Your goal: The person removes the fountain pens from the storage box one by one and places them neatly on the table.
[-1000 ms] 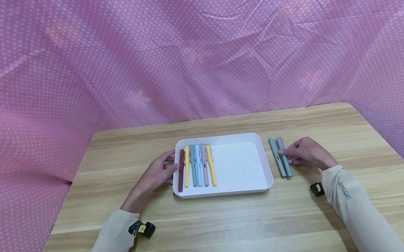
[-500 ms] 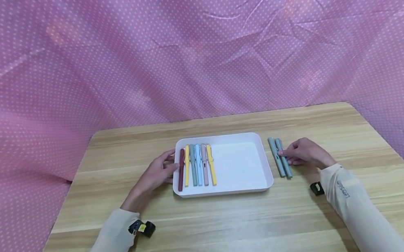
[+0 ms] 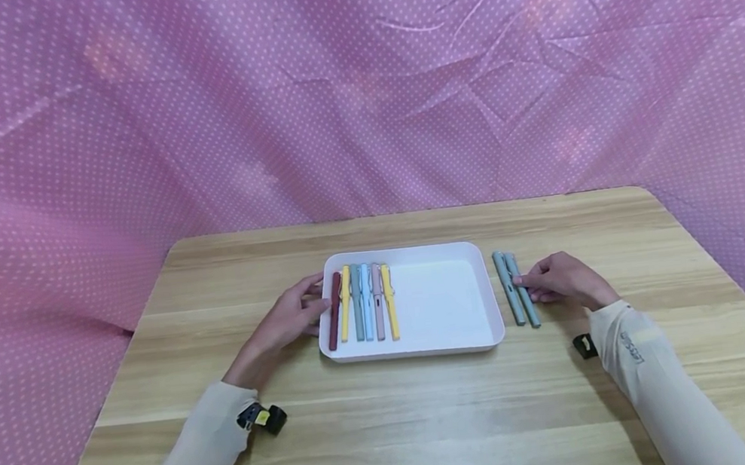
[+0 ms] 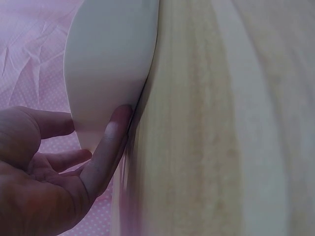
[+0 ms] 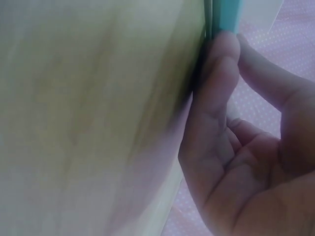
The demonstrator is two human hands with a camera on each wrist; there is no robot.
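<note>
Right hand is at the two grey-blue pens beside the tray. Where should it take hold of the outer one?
Probably mid-barrel, pinched across its width from above and the right: the outer pen lies flat against its twin, so only that side is free. The right hand already touches there.
</note>
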